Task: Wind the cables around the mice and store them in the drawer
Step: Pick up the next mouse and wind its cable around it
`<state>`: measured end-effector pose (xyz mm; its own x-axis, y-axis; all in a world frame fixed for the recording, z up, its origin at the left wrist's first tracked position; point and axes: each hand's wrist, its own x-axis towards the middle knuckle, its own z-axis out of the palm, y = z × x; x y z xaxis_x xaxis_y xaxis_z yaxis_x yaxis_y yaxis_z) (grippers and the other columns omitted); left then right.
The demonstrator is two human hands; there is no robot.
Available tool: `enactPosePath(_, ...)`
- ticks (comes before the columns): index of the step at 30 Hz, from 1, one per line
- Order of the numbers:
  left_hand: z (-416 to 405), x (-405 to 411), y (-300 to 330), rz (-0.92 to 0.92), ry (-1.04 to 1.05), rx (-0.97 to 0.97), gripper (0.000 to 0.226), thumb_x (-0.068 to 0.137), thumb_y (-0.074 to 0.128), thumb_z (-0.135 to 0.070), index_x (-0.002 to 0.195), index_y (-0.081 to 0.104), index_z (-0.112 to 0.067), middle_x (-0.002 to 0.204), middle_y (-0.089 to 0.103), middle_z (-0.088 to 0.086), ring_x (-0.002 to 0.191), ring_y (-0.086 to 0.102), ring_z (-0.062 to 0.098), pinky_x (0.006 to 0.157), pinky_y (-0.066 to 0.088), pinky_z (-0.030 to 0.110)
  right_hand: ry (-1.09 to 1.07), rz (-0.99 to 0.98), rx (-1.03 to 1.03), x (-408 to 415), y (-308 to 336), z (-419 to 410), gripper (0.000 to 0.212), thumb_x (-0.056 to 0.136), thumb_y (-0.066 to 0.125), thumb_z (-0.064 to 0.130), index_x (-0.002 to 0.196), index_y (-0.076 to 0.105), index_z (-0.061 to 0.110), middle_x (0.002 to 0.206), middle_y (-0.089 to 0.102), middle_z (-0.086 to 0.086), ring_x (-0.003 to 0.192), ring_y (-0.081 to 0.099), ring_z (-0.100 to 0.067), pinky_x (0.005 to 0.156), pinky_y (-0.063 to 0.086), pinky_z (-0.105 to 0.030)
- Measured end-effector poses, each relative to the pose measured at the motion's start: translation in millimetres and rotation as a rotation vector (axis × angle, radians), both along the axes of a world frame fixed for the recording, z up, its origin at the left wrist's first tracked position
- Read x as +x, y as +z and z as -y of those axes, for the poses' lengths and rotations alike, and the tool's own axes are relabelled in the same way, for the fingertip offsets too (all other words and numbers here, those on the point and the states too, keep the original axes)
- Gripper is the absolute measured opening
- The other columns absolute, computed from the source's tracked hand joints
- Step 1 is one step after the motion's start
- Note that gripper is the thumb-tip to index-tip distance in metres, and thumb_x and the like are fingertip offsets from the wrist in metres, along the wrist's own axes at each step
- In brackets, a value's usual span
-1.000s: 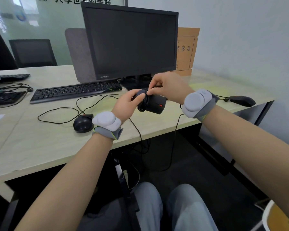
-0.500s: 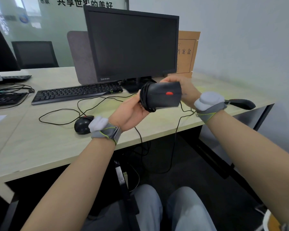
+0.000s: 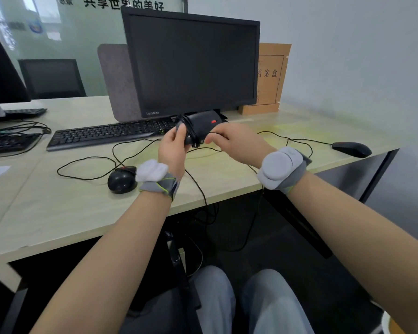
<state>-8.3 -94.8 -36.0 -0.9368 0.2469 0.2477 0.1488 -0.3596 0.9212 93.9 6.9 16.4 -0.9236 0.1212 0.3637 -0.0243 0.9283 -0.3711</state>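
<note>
The left hand [image 3: 173, 145] grips the rear of a black mouse with a red scroll wheel [image 3: 203, 127], holding it clear of the desk [image 3: 58, 213] in front of the monitor [image 3: 191, 63]; this presumably steadies the body so that cable can be laid round it. Several turns of cable [image 3: 191, 136] already circle its middle. The right hand [image 3: 234, 143], fingers curled, pinches the cable just beside the mouse, apparently to keep the strand taut as the next loop goes on. From the hands, loose cable drops over the desk edge and out of sight below.

Two further mice lie on the desk with their cables unwound: a rounded one [image 3: 122, 180] near the left wrist, and a flatter one [image 3: 351, 149] well apart near the right corner. Behind the hands sits a keyboard [image 3: 106, 136], and a brown file box [image 3: 268, 78] stands against the wall. No drawer is visible, so storing is judged not yet begun.
</note>
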Motion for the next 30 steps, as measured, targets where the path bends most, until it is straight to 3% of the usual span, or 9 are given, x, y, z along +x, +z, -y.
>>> enactPosePath(4, 5, -1, -2, -0.193, -0.1, -0.273, 0.031, 0.097, 0.044, -0.02, 0.121, 0.058, -0.004, 0.105, 0.063, 0.009, 0.095, 0.058, 0.017, 0.096, 0.05, 0.036, -0.014, -0.032, -0.012, 1, 6, -8, 0.024, 0.091, 0.05, 0.028, 0.091, 0.071, 0.015, 0.072, 0.056, 0.01, 0.059, 0.045, -0.005, 0.059, 0.039, -0.028)
enactPosePath(9, 12, -3, 3, -0.558, -0.194, -0.645, 0.029, 0.096, 0.047, -0.023, 0.121, 0.058, -0.014, 0.11, 0.062, -0.001, 0.11, 0.058, 0.021, 0.098, 0.044, 0.032, -0.047, -0.004, 0.083, 9, 15, -28, 0.007, 0.085, 0.062, 0.034, 0.086, 0.059, 0.027, 0.068, 0.048, 0.017, 0.063, 0.043, 0.0, 0.058, 0.037, -0.023)
enactPosePath(11, 14, -2, 1, -0.571, -0.282, -0.723, 0.031, 0.096, 0.046, -0.023, 0.124, 0.057, -0.014, 0.112, 0.063, 0.0, 0.112, 0.058, 0.021, 0.1, 0.044, 0.033, -0.01, 0.078, 0.043, 11, 18, -33, 0.014, 0.083, 0.067, 0.031, 0.087, 0.056, 0.024, 0.066, 0.047, 0.014, 0.062, 0.043, -0.002, 0.062, 0.039, -0.027)
enactPosePath(16, 15, 11, -6, -0.121, -0.683, -0.281, 0.029, 0.1, 0.034, -0.012, 0.121, 0.052, -0.005, 0.098, 0.065, 0.0, 0.087, 0.06, 0.008, 0.086, 0.05, 0.024, 0.077, 0.121, -0.107, 14, 18, -42, 0.012, 0.09, 0.059, 0.025, 0.094, 0.062, 0.014, 0.079, 0.059, 0.004, 0.071, 0.053, -0.01, 0.07, 0.046, -0.027)
enactPosePath(18, 16, 11, -9, 0.011, -0.751, -0.152, 0.031, 0.101, 0.031, -0.014, 0.123, 0.049, -0.004, 0.101, 0.06, 0.006, 0.09, 0.054, 0.014, 0.085, 0.047, 0.028, 0.087, 0.095, -0.242, 15, 17, -49, 0.012, 0.092, 0.056, 0.023, 0.095, 0.064, 0.014, 0.075, 0.056, 0.003, 0.067, 0.049, -0.011, 0.068, 0.047, -0.026)
enactPosePath(22, 16, 19, -6, 0.158, -0.879, 0.079, 0.031, 0.097, 0.034, -0.023, 0.112, 0.056, -0.006, 0.106, 0.064, 0.009, 0.091, 0.062, 0.016, 0.08, 0.056, 0.027, 0.078, 0.038, -0.389, 13, 8, -49, 0.022, 0.092, 0.051, 0.004, 0.076, 0.06, 0.015, 0.075, 0.057, 0.003, 0.063, 0.053, 0.006, 0.064, 0.042, -0.006)
enactPosePath(24, 10, 23, 2, 0.194, -0.83, 0.252, 0.031, 0.098, 0.034, -0.024, 0.107, 0.059, -0.007, 0.097, 0.07, 0.004, 0.087, 0.067, 0.012, 0.08, 0.057, 0.025, -0.002, 0.076, -0.359, 8, -6, -40, 0.031, 0.092, 0.047, 0.0, 0.068, 0.05, 0.02, 0.067, 0.049, 0.005, 0.058, 0.052, 0.001, 0.061, 0.043, -0.008)
enactPosePath(26, 3, 21, 9, 0.175, -0.668, 0.365, 0.031, 0.1, 0.033, -0.023, 0.103, 0.06, -0.007, 0.088, 0.072, 0.001, 0.084, 0.066, 0.01, 0.082, 0.057, 0.024, -0.006, 0.156, -0.304, 1, -22, -27, 0.015, 0.095, 0.044, 0.013, 0.084, 0.052, 0.02, 0.063, 0.048, 0.003, 0.055, 0.049, -0.013, 0.06, 0.045, -0.024)
enactPosePath(30, -3, 11, 9, -0.027, -0.143, 0.103, 0.028, 0.099, 0.041, -0.017, 0.113, 0.057, 0.001, 0.09, 0.062, 0.004, 0.085, 0.055, 0.01, 0.078, 0.048, 0.019, 0.058, 0.26, -0.286, -4, -34, -9, 0.016, 0.095, 0.043, 0.023, 0.098, 0.059, 0.021, 0.054, 0.05, 0.005, 0.04, 0.046, -0.011, 0.051, 0.043, -0.021)
